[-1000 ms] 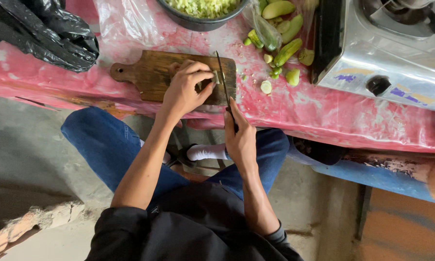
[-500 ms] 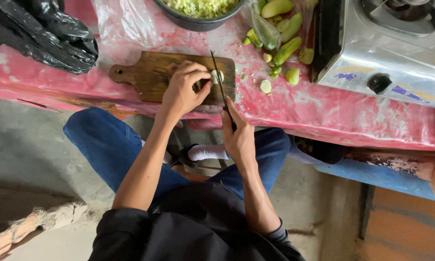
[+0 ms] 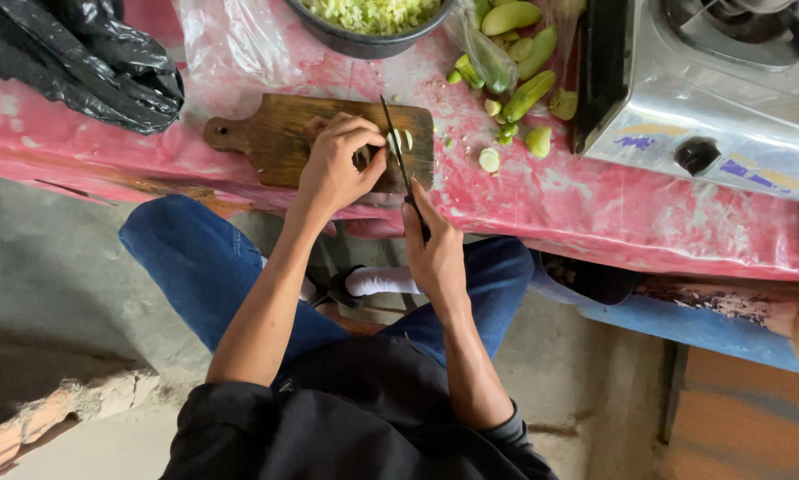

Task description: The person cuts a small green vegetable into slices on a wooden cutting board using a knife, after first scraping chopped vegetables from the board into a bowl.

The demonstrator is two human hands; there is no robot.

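A brown wooden cutting board (image 3: 275, 133) lies on the pink-covered table. My left hand (image 3: 337, 164) rests on the board and pins a pale green vegetable piece (image 3: 398, 140) with curled fingers. My right hand (image 3: 435, 253) grips the dark handle of a knife (image 3: 396, 147), whose blade stands edge-down across the vegetable, right beside my left fingertips. Cut green slices show at the blade.
A dark bowl (image 3: 364, 43) of chopped green pieces stands behind the board. Whole and cut green vegetables (image 3: 528, 93) lie to the right. A silver gas stove (image 3: 711, 89) fills the far right. A black plastic bag (image 3: 79, 62) sits at the left.
The knife blade has shifted slightly along the vegetable, and my left hand has stayed pressed on it. The view has moved a little.
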